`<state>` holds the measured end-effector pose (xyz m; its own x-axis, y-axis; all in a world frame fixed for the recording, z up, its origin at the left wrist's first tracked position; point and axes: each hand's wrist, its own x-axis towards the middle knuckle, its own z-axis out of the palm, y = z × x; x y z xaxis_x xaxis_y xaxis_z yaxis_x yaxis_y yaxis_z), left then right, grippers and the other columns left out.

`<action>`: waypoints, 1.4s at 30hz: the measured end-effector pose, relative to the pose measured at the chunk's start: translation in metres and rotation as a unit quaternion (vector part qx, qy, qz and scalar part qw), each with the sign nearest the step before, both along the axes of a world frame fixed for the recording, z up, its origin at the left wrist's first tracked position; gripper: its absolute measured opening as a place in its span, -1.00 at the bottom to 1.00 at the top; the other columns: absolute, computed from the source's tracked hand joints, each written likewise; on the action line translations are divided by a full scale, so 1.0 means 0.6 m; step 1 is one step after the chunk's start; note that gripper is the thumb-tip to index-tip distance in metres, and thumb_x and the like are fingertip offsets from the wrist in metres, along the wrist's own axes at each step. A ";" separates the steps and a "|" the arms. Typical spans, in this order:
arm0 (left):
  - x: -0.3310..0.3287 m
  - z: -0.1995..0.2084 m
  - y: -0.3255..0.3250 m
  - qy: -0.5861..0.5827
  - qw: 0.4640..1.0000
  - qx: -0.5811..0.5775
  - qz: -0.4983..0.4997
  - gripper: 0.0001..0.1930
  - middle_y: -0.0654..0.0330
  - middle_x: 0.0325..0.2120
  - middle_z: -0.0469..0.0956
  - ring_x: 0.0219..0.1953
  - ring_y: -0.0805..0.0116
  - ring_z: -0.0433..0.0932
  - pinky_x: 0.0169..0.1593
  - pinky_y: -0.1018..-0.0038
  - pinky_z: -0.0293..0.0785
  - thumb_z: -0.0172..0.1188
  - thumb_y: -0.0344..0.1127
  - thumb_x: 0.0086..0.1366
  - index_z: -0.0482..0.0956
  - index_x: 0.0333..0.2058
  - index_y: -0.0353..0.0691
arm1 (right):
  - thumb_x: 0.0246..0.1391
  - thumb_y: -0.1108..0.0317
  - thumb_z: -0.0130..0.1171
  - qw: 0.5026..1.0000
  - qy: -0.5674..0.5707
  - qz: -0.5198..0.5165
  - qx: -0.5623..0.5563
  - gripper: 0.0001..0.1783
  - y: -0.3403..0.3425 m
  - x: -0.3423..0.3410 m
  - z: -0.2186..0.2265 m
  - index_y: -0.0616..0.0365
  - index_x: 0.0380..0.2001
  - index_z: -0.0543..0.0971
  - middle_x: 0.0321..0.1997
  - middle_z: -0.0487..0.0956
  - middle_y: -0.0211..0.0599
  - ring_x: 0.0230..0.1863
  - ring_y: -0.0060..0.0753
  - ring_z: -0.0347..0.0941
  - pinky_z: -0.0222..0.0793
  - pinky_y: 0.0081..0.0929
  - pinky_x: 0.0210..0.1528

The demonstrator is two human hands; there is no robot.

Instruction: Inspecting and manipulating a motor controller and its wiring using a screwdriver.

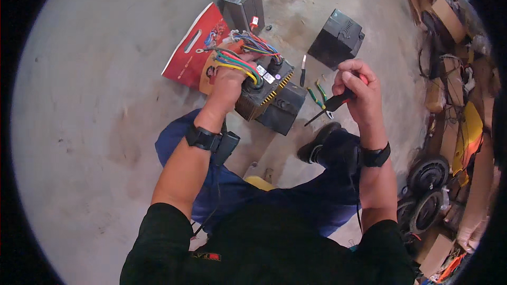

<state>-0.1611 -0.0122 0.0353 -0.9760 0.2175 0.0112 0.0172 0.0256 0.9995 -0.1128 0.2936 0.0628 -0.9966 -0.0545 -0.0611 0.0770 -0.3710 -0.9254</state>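
The right hand [360, 88] was closed on a screwdriver [338, 101], which slanted down-left; the finned box [267, 88] lay up-left of its tip, nearer to the left hand [227, 87] (whose grip among the cables [244, 64] I could not tell).

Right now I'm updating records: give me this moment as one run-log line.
left hand: at wires of box, grip unclear | right hand: holds screwdriver | pliers: on floor
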 end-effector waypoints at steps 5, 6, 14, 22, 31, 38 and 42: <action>-0.013 -0.007 -0.010 -0.064 0.996 0.064 -0.020 -0.57 0.18 0.07 0.63 0.11 0.39 0.54 0.21 0.44 0.41 0.19 -0.36 0.37 0.59 0.18 -0.33 | 0.19 0.38 0.29 0.980 -0.047 0.093 0.170 -0.50 -0.030 -0.007 -0.006 0.13 0.21 0.52 -0.34 0.57 -0.40 -0.46 -0.59 0.46 0.34 -0.58 -0.41; -0.014 -0.007 -0.014 -0.085 0.995 0.056 0.008 -0.59 0.21 0.06 0.62 0.06 0.41 0.55 0.16 0.45 0.43 0.22 -0.35 0.36 0.60 0.15 -0.32 | 0.18 0.34 0.33 0.973 -0.061 0.121 0.189 -0.36 -0.043 -0.010 -0.012 0.06 0.34 0.44 -0.30 0.58 -0.43 -0.43 -0.60 0.48 0.39 -0.57 -0.39; -0.008 -0.002 -0.036 -0.187 0.981 0.026 0.029 -0.63 0.25 -0.05 0.64 -0.03 0.47 0.57 0.05 0.49 0.47 0.32 -0.39 0.27 0.66 0.05 -0.30 | 0.12 0.30 0.33 0.942 0.044 0.195 0.269 -0.29 -0.085 -0.011 -0.054 0.22 0.32 0.40 -0.14 0.70 -0.07 -0.11 -0.21 0.63 0.51 -0.29 0.01; -0.004 0.002 -0.026 -0.182 0.981 0.043 0.058 -0.60 0.21 -0.06 0.65 -0.03 0.42 0.58 0.07 0.48 0.45 0.27 -0.38 0.25 0.65 0.06 -0.34 | 0.08 0.41 0.28 0.846 0.030 0.081 0.526 -0.57 0.082 -0.140 -0.151 0.20 0.06 0.63 -0.23 0.68 -0.08 -0.20 -0.21 0.66 0.56 -0.26 -0.05; -0.003 0.047 0.001 -0.186 0.982 -0.003 0.041 -0.51 0.08 0.01 0.65 0.03 0.29 0.60 0.16 0.39 0.46 0.21 -0.35 0.18 0.64 0.09 -0.42 | 0.08 0.41 0.15 0.658 0.006 0.039 0.752 -0.55 0.270 -0.331 -0.267 -0.03 0.08 0.62 0.02 0.60 -0.05 0.07 0.11 0.58 0.54 -0.03 0.08; -0.014 0.045 -0.002 -0.188 0.981 0.011 0.041 -0.50 -0.03 0.09 0.63 0.09 0.20 0.61 0.26 0.28 0.44 0.21 -0.36 0.18 0.61 0.10 -0.46 | 0.11 0.33 0.20 0.637 0.013 0.035 0.770 -0.76 0.279 -0.364 -0.322 0.08 -0.14 0.63 -0.10 0.62 -0.05 -0.03 0.17 0.58 0.53 0.04 -0.01; -0.016 0.046 -0.006 -0.198 0.979 0.033 0.031 -0.49 -0.06 0.11 0.61 0.13 0.17 0.59 0.30 0.25 0.41 0.20 -0.37 0.19 0.59 0.12 -0.47 | 0.16 0.32 0.16 0.631 0.050 0.021 0.774 -0.83 0.280 -0.371 -0.336 0.11 -0.21 0.57 -0.12 0.61 -0.02 -0.09 0.22 0.59 0.53 0.06 -0.10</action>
<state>-0.1704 -0.0159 0.0627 -0.9181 0.1694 -0.3582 -0.3711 -0.0506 0.9272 -0.3354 0.4616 -0.1389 -0.9994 -0.0334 -0.0108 -0.0309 0.9836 -0.1777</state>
